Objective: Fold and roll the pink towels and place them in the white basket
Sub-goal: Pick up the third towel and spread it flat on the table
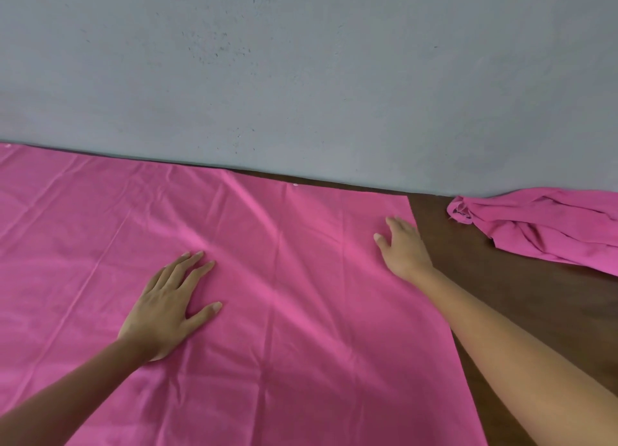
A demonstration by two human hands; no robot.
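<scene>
Pressing the big flat pink cloth towel [301, 312] onto the dark brown wooden surface [535, 298], the left hand [164, 308] has straight, loose fingers [197, 268]. The right hand [403, 245] rests at its right edge, probably loose too. Uneven pushing could wrinkle it and spoil the fold.

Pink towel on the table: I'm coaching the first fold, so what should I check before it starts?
1. The spread towel lies flat: ok, only light creases.
2. The left hand presses it flat: ok, fingers straight.
3. The right hand is at the towel's right edge: ok, resting there, not gripping.
4. The towel's left end is squared: cannot tell, out of frame.
5. The crumpled towel is out of the way: ok, apart on the table, to the right.
6. The white basket is within reach: cannot tell, not in view.
</scene>
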